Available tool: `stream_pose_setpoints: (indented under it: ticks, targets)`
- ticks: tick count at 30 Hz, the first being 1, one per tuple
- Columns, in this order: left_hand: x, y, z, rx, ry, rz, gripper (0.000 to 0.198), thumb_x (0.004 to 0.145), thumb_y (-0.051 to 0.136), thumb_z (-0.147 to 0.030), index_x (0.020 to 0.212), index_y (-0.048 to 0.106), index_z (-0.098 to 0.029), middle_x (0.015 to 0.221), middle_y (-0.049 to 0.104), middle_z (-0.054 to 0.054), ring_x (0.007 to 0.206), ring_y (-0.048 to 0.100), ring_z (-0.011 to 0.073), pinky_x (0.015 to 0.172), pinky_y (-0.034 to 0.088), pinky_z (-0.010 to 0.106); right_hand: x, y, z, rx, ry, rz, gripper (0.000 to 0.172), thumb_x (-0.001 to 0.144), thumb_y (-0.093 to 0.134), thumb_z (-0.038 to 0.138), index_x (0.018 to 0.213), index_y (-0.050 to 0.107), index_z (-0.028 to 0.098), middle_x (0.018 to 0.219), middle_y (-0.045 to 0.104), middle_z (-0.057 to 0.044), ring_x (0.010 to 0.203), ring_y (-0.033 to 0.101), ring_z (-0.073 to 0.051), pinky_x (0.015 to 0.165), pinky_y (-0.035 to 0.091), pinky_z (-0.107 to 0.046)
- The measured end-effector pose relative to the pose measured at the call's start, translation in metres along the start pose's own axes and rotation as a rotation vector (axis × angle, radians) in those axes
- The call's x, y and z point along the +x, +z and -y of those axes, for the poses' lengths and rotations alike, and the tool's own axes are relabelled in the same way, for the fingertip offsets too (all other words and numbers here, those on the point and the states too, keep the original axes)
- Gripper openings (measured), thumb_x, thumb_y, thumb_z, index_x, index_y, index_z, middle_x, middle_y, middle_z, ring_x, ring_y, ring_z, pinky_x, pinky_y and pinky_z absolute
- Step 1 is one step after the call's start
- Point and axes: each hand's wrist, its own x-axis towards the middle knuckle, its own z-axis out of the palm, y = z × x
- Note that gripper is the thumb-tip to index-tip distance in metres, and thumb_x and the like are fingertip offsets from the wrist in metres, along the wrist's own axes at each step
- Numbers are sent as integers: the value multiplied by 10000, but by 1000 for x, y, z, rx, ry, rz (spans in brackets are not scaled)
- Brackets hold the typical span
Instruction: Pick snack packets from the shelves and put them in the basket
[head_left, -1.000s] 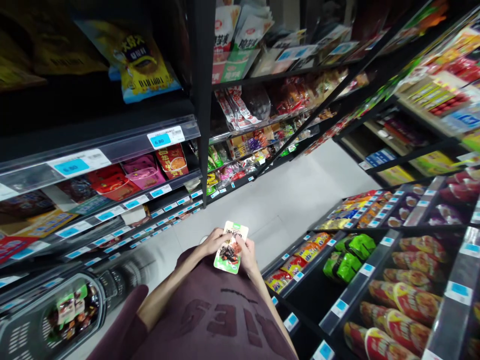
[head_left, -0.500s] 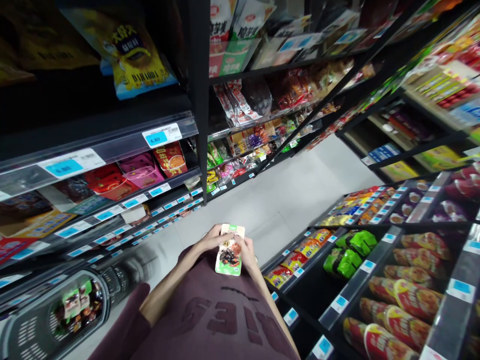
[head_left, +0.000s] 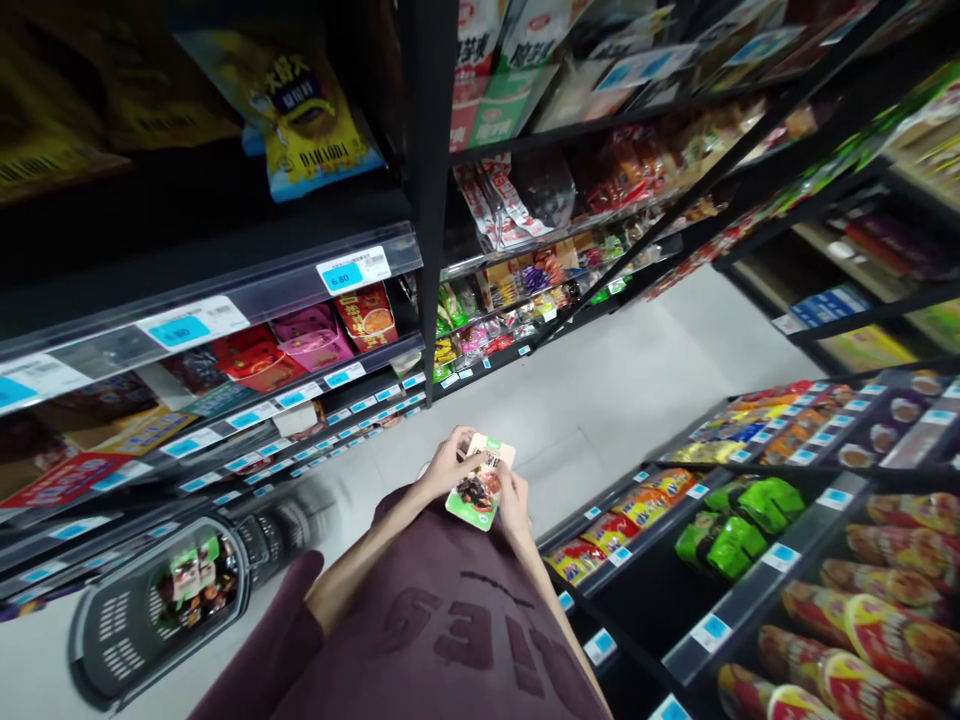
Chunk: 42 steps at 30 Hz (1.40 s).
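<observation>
Holding a snack packet (head_left: pixel 481 484) in both hands at waist height, over the aisle floor (head_left: pixel 600 400). Left hand (head_left: pixel 448 466) grips the packet's left edge and upper corner, fingers curled round it. Right hand (head_left: pixel 514 500) clamps the right edge, thumb on the front face. Packet sits between the two hands, face up toward the camera, tilted so its top leans right.

Grey basket (head_left: pixel 150 610) hangs at the left arm, low left, with similar packets inside. Shelves (head_left: pixel 225 300) of snacks on the left, green bags (head_left: pixel 731 520) on the rack to the right.

Vs half a second ago: packet was nearly upright, now rotated clockwise. Both grips unchanged. Hands sit slightly further right in frame; basket shows more of its rim, view has shifted.
</observation>
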Motion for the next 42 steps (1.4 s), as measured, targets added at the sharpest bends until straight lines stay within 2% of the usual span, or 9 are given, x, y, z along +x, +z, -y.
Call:
stream_pose_setpoints:
  ticks: [4, 7, 10, 12, 17, 23, 27, 34, 42]
  targets:
    - [-3, -3, 0, 356, 216, -90, 381, 802, 662, -222, 1175, 585, -212, 1125, 594, 75, 1060, 560, 205, 937, 468, 352, 4, 0, -5, 19, 24, -76, 481, 797, 588, 605, 711, 645, 135, 576, 625, -20, 519, 542, -145, 501, 425, -262]
    - [-7, -3, -3, 499, 353, 69, 323, 845, 640, -270, 1168, 633, -254, 1216, 599, 74, 1160, 523, 230, 1035, 412, 409, 7, -2, -6, 57, 39, -80, 457, 783, 617, 594, 752, 653, 140, 591, 643, -22, 521, 579, -158, 510, 465, -277]
    - [-10, -1, -4, 517, 370, 206, 543, 805, 698, -369, 1318, 544, -281, 1336, 552, 86, 1233, 494, 255, 1074, 389, 428, 8, -3, -3, 59, 22, -55, 429, 797, 620, 566, 791, 667, 140, 615, 646, -23, 544, 587, -155, 520, 481, -274]
    - [-10, 1, -3, 493, 346, 216, 572, 817, 678, -365, 1355, 511, -270, 1362, 530, 99, 1253, 485, 257, 1081, 385, 413, 7, -3, 1, 60, -6, -3, 401, 816, 613, 536, 865, 675, 143, 700, 673, -40, 593, 603, -158, 524, 482, -269]
    - [-6, 3, -3, 245, 184, 93, 348, 933, 446, -257, 1253, 580, -230, 1193, 644, 85, 1076, 609, 207, 970, 456, 334, 1, 0, 11, 120, -90, 109, 419, 846, 604, 467, 1143, 605, 172, 1073, 680, -113, 762, 640, -176, 557, 480, -265]
    - [-3, 5, 6, -271, -89, 83, 400, 868, 588, -420, 1164, 582, -152, 946, 725, 71, 812, 677, 198, 732, 525, 283, 4, -1, 10, 72, -141, -97, 327, 781, 707, 421, 963, 566, 189, 642, 563, 46, 534, 480, -103, 504, 389, -228]
    - [-3, 6, 9, -543, -189, 82, 467, 806, 675, -411, 1171, 566, -142, 914, 730, 76, 770, 688, 200, 713, 536, 296, 5, -4, 10, 6, -117, -49, 332, 785, 691, 452, 942, 639, 164, 576, 507, 56, 525, 432, -104, 511, 364, -239]
    - [-4, 6, 6, -507, -206, -19, 368, 784, 692, -373, 1068, 627, -148, 902, 726, 60, 768, 677, 187, 682, 528, 267, 1, 2, 10, -48, -163, -33, 353, 791, 658, 497, 759, 672, 146, 591, 539, 21, 550, 434, -117, 541, 370, -257]
    - [-5, 6, 3, -475, -212, 71, 441, 807, 660, -494, 1067, 586, -146, 891, 738, 73, 735, 695, 196, 660, 539, 282, -2, 2, 11, -112, -189, -100, 375, 796, 652, 509, 650, 550, 179, 556, 476, 42, 536, 408, -111, 516, 340, -244]
